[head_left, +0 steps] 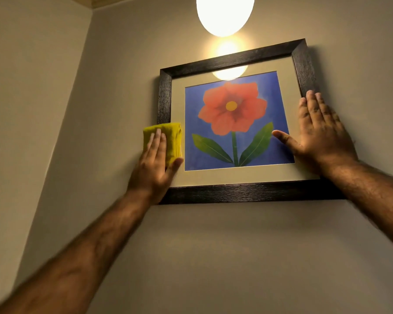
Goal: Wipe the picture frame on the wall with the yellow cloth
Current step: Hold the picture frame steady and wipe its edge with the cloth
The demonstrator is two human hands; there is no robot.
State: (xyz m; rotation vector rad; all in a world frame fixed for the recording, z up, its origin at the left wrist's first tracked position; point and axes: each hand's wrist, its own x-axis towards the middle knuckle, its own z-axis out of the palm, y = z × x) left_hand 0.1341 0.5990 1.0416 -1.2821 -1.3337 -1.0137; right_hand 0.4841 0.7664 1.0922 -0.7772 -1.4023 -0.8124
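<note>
Head view: left hand [156, 164] presses a folded yellow cloth [168, 138] flat-fingered against the dark wooden picture frame [236, 192]'s left side; right hand [320, 134], fingers spread, braces its right edge. Glowing round lamp [225, 14] above. No readable writing.

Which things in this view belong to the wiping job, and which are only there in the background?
Part of the job:
- picture frame, dark wood, on the wall
- yellow cloth, folded, pressed on the frame's left side
- left hand, flat on the cloth
- right hand, open, steadying the frame's right side

Only background:
- lamp, lit, above the frame
- wall
</note>
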